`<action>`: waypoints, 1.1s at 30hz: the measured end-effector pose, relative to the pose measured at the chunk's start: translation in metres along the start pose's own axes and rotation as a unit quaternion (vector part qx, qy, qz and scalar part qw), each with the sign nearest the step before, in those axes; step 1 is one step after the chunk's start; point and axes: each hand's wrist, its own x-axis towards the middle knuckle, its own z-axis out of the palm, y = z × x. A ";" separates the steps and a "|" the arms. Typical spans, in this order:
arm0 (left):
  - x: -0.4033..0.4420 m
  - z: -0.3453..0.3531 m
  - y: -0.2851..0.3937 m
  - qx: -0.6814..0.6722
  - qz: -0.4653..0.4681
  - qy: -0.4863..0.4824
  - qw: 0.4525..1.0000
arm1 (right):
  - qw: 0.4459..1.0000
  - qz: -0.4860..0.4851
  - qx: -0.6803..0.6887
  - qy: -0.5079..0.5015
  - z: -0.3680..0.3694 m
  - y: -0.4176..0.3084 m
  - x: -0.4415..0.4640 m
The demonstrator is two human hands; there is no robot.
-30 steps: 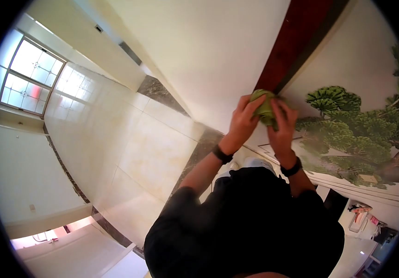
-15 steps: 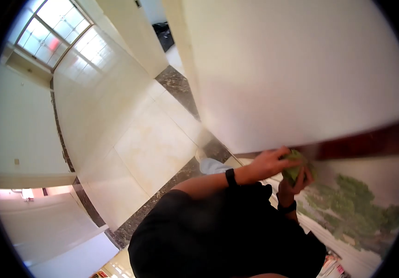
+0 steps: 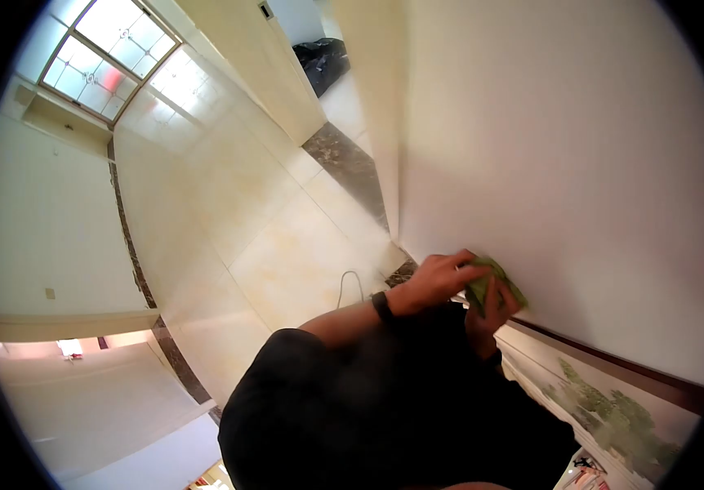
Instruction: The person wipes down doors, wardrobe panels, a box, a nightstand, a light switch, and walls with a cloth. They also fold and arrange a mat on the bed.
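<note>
A crumpled green cloth (image 3: 505, 278) is bunched between my two hands, in front of the pale wall. My left hand (image 3: 439, 282), with a dark band on its wrist, grips the cloth's left side with bent fingers. From below, my right hand (image 3: 495, 312) presses its fingers around the lower part of the same cloth. Just under the hands runs a dark red-brown frame edge (image 3: 613, 357), above a picture of green trees (image 3: 613, 412). Part of the right hand's palm is hidden behind its fingers and the cloth.
Beyond my left arm spreads a glossy cream tiled floor (image 3: 270, 245) with a dark stone border. A thin curved metal bar (image 3: 352, 276) rises near that arm. A black plastic bag (image 3: 319, 64) lies past the doorway. A bright paned window (image 3: 107, 61) is at upper left.
My view has turned, and the frame edge and tree picture now sit lower. Both hands, still on the cloth, appear further left and slightly higher. The curved metal bar has come into view.
</note>
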 end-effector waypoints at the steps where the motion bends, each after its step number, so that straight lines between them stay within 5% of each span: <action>1: -0.002 -0.006 -0.011 0.005 -0.002 0.048 0.999 | 1.000 -0.006 0.006 -0.012 0.013 -0.009 0.010; 5: 0.011 -0.058 -0.025 0.054 -0.040 0.128 0.990 | 0.999 -0.033 0.019 -0.029 0.047 -0.052 0.070; 12: 0.051 -0.142 -0.013 0.141 0.069 0.340 0.927 | 0.982 -0.064 0.160 0.073 0.082 -0.117 0.170; 16: 0.046 -0.163 -0.042 0.145 0.024 0.326 0.934 | 0.988 -0.101 0.114 0.012 0.101 -0.124 0.182; 23: 0.010 -0.153 -0.090 0.031 -0.048 0.165 0.985 | 0.993 -0.062 0.063 -0.077 0.126 -0.098 0.123; 30: 0.032 -0.194 -0.118 -0.028 0.093 0.069 0.993 | 0.999 -0.013 0.007 -0.041 0.133 -0.118 0.119; 33: 0.056 -0.221 -0.120 -0.099 0.157 0.053 0.981 | 0.997 0.029 -0.013 0.075 0.148 -0.154 0.136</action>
